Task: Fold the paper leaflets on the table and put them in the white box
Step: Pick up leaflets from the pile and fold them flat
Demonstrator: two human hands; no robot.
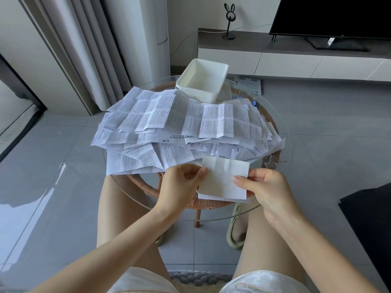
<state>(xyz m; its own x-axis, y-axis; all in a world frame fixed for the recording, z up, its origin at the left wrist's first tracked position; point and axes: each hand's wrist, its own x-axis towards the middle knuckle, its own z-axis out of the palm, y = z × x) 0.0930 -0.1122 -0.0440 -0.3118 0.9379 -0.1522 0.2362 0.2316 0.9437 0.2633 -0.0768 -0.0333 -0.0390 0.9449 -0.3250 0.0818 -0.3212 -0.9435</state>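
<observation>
A folded white leaflet (222, 178) is held above the near edge of the round glass table (283, 127). My left hand (179, 182) pinches its left edge and my right hand (264, 187) pinches its right edge. Behind it a wide heap of unfolded printed leaflets (169, 123) covers most of the tabletop. The white box (203, 81) stands at the far side of the table, open, with nothing visible inside.
Blue binder clips (255, 102) lie at the table's far right beside the heap. A scale (248, 84) sits on the floor beyond. A TV stand with a television (330, 17) runs along the back wall. My knees are under the table's near edge.
</observation>
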